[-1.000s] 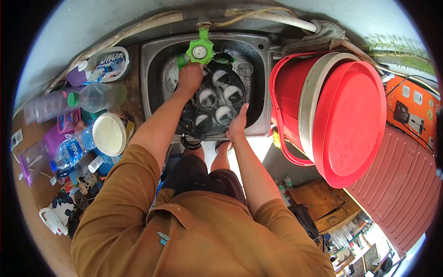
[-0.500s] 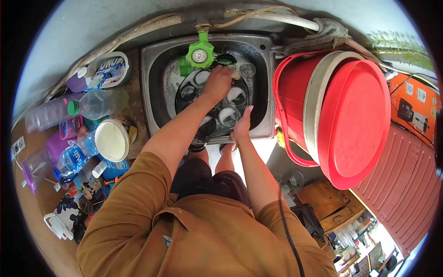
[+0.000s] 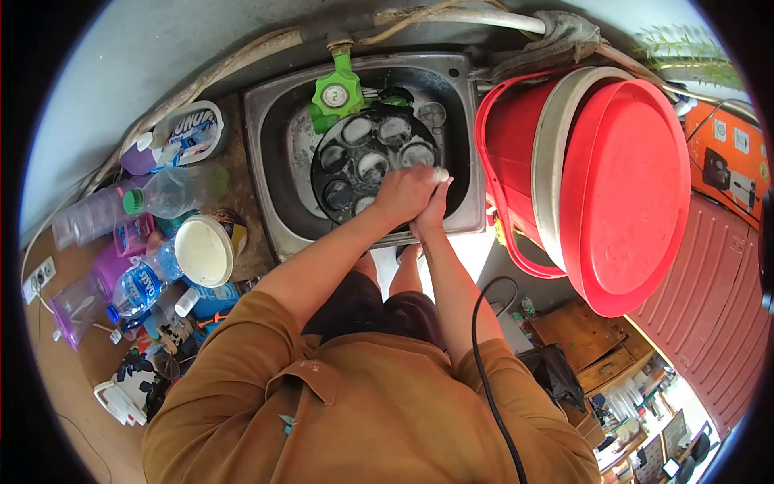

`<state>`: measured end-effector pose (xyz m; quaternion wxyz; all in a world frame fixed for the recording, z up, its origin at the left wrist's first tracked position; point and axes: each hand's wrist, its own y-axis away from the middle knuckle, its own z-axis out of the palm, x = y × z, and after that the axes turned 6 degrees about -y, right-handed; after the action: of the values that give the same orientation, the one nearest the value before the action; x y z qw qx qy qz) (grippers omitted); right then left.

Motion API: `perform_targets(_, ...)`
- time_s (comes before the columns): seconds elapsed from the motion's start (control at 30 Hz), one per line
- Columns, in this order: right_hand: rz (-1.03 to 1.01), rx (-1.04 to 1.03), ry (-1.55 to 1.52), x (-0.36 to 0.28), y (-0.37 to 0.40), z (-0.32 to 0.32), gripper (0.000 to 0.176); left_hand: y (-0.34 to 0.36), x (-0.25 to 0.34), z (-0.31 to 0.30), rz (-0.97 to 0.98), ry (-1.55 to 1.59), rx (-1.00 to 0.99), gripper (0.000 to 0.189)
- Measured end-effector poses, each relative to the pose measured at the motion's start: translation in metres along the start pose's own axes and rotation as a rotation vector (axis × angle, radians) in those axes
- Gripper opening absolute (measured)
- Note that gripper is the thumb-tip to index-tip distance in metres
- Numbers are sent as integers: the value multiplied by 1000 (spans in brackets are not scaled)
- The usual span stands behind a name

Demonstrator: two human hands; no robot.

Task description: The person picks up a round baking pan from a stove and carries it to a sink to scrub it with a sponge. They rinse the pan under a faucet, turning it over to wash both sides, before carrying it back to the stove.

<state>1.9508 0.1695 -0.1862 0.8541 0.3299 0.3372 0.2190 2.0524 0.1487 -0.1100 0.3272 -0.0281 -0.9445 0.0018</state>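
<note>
Black round pan (image 3: 367, 157), metal with seven soapy round wells, lies in the steel sink (image 3: 274, 121). The left hand (image 3: 401, 194) curls tight over the pan's near rim. The right hand (image 3: 431, 211) presses beside it, grip hidden.

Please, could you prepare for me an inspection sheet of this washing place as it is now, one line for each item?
Surface: steel sink set in a brown counter.
Job's things: black pan with round wells lies in the sink, with pale foam in the wells.
Clutter: plastic bottles, a white-lidded tub and small items crowd the counter.
Hands: left hand and right hand meet at the pan's near rim; the grip is hidden.
Cables: black cable hangs over the person's shirt; hoses run along the wall.
Surroundings: green tap handle above the sink; red bucket with a red lid to its right.
</note>
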Motion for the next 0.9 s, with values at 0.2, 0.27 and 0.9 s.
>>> perform_targets(0.2,129,-2,-64,4,-18,-16,85,41,-37,-30,290,-152,-340,9)
perform_targets(0.27,61,-3,75,7,-20,-18,85,28,-50,-45,320,-260,-388,11)
perform_targets(0.9,-57,176,204,2,-5,-7,84,-34,-123,-7,-202,-320,-27,13)
